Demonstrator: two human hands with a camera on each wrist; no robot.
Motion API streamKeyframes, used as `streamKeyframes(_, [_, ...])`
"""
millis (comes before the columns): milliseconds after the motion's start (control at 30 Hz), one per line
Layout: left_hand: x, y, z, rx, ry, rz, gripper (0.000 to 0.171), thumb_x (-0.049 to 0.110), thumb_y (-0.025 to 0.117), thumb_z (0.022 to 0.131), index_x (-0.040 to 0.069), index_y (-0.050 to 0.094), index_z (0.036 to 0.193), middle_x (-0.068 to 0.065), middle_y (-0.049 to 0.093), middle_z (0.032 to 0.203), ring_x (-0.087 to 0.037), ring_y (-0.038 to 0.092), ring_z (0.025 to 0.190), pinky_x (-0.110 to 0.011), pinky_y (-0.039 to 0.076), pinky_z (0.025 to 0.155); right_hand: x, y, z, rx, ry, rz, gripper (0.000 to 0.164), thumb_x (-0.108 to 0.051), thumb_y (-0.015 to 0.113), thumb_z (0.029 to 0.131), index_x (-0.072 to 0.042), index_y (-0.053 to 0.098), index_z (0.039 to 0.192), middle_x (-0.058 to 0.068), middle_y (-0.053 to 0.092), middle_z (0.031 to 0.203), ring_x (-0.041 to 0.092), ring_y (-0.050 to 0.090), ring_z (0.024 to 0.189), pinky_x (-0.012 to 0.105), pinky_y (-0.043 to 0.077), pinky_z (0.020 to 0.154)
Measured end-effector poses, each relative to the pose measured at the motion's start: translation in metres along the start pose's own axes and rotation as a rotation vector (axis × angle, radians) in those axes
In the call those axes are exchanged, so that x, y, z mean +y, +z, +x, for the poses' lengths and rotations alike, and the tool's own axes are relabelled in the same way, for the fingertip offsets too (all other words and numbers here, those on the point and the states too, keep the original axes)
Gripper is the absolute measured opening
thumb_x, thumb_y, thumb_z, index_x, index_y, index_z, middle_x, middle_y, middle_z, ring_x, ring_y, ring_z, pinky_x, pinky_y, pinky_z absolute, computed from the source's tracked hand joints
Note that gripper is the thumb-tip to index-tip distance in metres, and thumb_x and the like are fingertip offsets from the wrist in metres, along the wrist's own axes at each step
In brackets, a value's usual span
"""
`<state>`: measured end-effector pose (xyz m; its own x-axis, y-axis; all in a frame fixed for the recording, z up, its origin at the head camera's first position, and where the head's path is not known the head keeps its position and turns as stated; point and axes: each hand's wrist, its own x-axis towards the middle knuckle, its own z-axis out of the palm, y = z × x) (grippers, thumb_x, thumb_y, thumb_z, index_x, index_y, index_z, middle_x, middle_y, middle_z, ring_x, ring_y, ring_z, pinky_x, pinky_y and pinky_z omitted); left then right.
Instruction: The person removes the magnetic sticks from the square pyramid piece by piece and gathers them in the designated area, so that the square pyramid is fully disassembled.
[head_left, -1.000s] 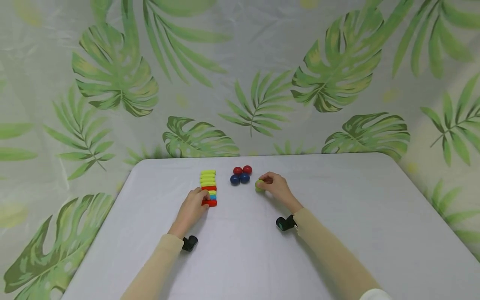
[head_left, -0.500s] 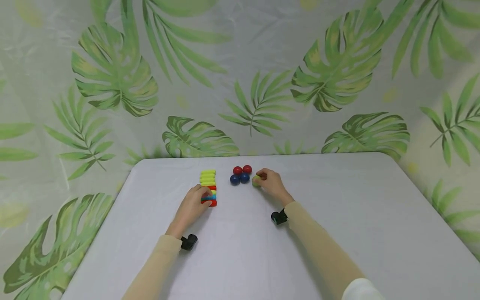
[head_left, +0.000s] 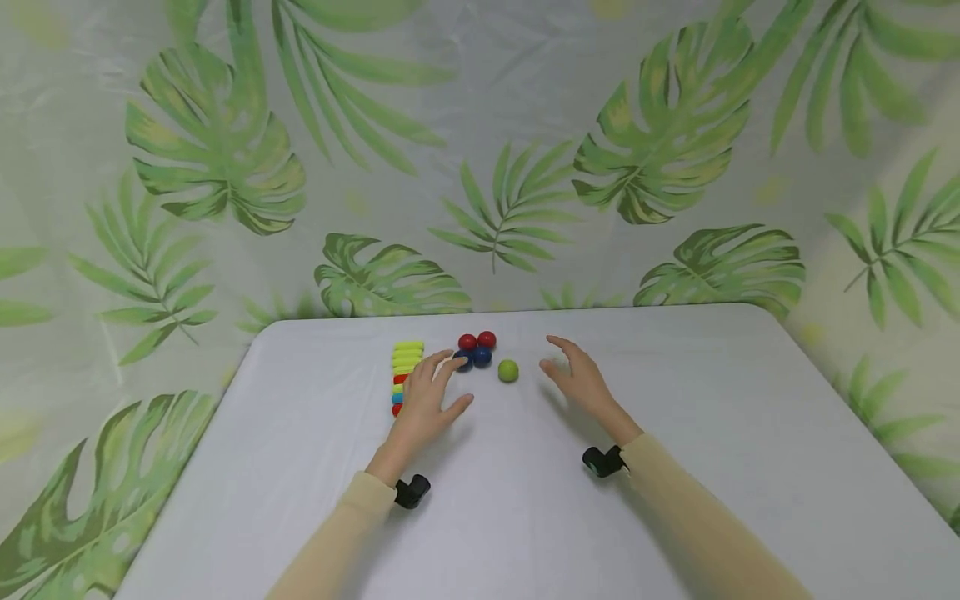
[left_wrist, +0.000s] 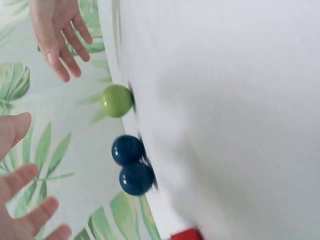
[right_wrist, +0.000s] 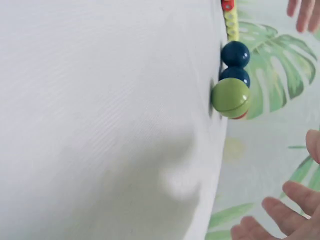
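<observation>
A green ball (head_left: pixel 507 371) sits on the white table between my two hands. My right hand (head_left: pixel 585 387) is apart from it on the right, its fingers spread and holding nothing. My left hand (head_left: pixel 423 404) hovers with fingers spread over the right side of a column of short coloured pieces (head_left: pixel 408 353), hiding part of it. Its fingertips overlap one blue ball in the head view; the left wrist view shows them apart. Two blue balls (left_wrist: pixel 136 178) touch side by side, and behind them lie two red balls (head_left: pixel 487 339).
The column has yellow-green pieces at the back and red, blue and yellow ones nearer the front. A white cloth covers the table (head_left: pixel 712 417). Behind its far edge hangs a leaf-patterned sheet (head_left: pixel 525 100).
My right hand has let go of the green ball and drawn back to the right. My left hand has moved right off the coloured pieces, its fingers now spread. The head view has shifted slightly.
</observation>
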<state>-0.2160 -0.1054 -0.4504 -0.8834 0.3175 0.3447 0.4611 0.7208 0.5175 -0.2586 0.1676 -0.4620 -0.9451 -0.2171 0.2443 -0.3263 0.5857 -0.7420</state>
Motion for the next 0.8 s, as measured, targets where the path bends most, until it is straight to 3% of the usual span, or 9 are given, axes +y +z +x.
streamKeyframes(133, [0.008, 0.006, 0.001, -0.052, -0.060, 0.086, 0.074, 0.040, 0.066, 0.089, 0.017, 0.030, 0.150, -0.013, 0.012, 0.157, -0.040, 0.005, 0.141, -0.070, 0.003, 0.103, 0.002, -0.007, -0.017, -0.021, -0.071, -0.110, 0.063, -0.026, 0.056, 0.098, 0.002, 0.028, 0.147, 0.027, 0.025, 0.150, 0.048, 0.020, 0.135, 0.062, 0.017, 0.107])
streamKeyframes(300, [0.010, 0.011, 0.001, -0.101, -0.139, 0.175, 0.086, 0.051, 0.063, 0.088, 0.021, 0.017, 0.154, -0.011, -0.005, 0.159, -0.039, -0.014, 0.141, -0.074, -0.008, 0.097, 0.004, -0.014, -0.033, -0.039, -0.063, -0.273, 0.072, -0.035, 0.055, 0.097, -0.004, 0.019, 0.152, 0.025, 0.012, 0.155, 0.051, 0.005, 0.138, 0.069, 0.011, 0.103])
streamKeyframes(633, [0.005, 0.012, 0.000, -0.095, -0.223, 0.263, 0.088, 0.063, 0.056, 0.086, 0.022, 0.018, 0.154, -0.012, -0.003, 0.159, -0.041, -0.015, 0.140, -0.076, -0.012, 0.093, 0.006, -0.025, -0.050, -0.035, -0.002, -0.483, 0.076, -0.050, 0.050, 0.096, -0.010, 0.020, 0.153, 0.021, 0.010, 0.156, 0.049, 0.001, 0.139, 0.070, 0.006, 0.103])
streamKeyframes(800, [0.001, 0.012, -0.001, -0.092, -0.232, 0.267, 0.088, 0.063, 0.056, 0.086, 0.021, 0.019, 0.154, -0.014, -0.001, 0.159, -0.044, -0.012, 0.140, -0.076, -0.012, 0.093, 0.009, -0.021, -0.052, -0.091, -0.039, -0.444, 0.072, -0.045, 0.052, 0.096, -0.009, 0.024, 0.152, 0.022, 0.012, 0.156, 0.052, 0.005, 0.138, 0.072, 0.006, 0.101])
